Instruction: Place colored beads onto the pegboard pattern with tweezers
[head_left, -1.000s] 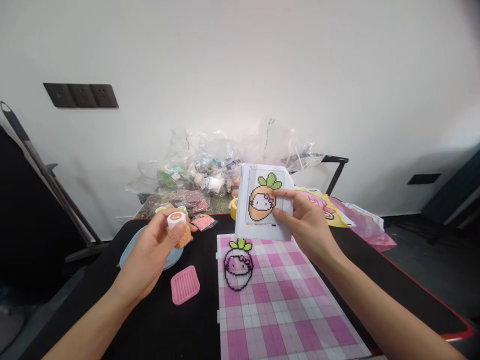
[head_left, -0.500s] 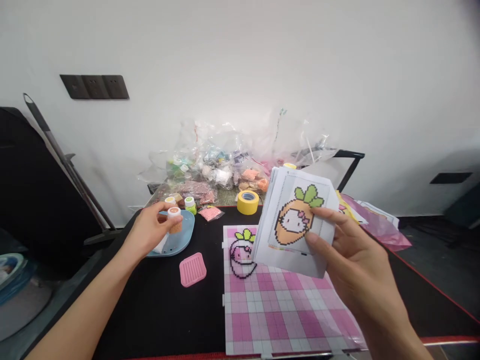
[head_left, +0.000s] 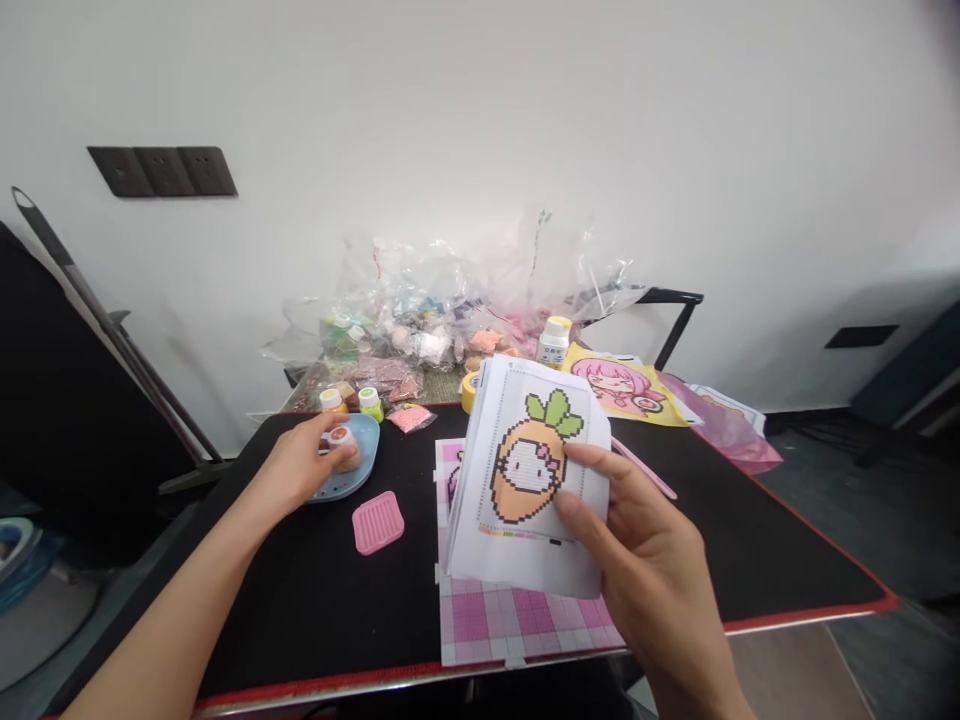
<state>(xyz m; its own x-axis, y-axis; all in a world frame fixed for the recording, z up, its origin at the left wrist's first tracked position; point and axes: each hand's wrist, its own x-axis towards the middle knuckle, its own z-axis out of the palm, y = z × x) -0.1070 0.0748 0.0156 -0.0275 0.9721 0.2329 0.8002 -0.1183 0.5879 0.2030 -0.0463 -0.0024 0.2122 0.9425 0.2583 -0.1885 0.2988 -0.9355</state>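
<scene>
My left hand (head_left: pixel 304 460) is closed around a small white-capped jar (head_left: pixel 343 448) with orange contents, over the blue tray (head_left: pixel 365 462). My right hand (head_left: pixel 637 530) pinches a stack of paper sheets (head_left: pixel 499 565). The top sheet shows a pixel pattern of an orange carrot with a white cat face and green leaves. Beneath the papers lies a pegboard on a pink and white checked sheet (head_left: pixel 525 622); the papers hide most of its bead work. A pink ridged dish (head_left: pixel 378 523) sits between the tray and the pegboard.
Yellow-capped (head_left: pixel 332 401) and green-capped (head_left: pixel 370 403) jars stand behind the tray, near a bag of pink beads (head_left: pixel 411 418). Bead bags (head_left: pixel 427 335) pile up at the back. A white bottle (head_left: pixel 553 342), yellow tape (head_left: pixel 469 391) and a yellow picture sheet (head_left: pixel 622 385) are further right.
My right hand has moved left with the papers, which now cover the bead work. The white bottle, yellow picture sheet and a pink tool are now uncovered. The view has shifted slightly right.
</scene>
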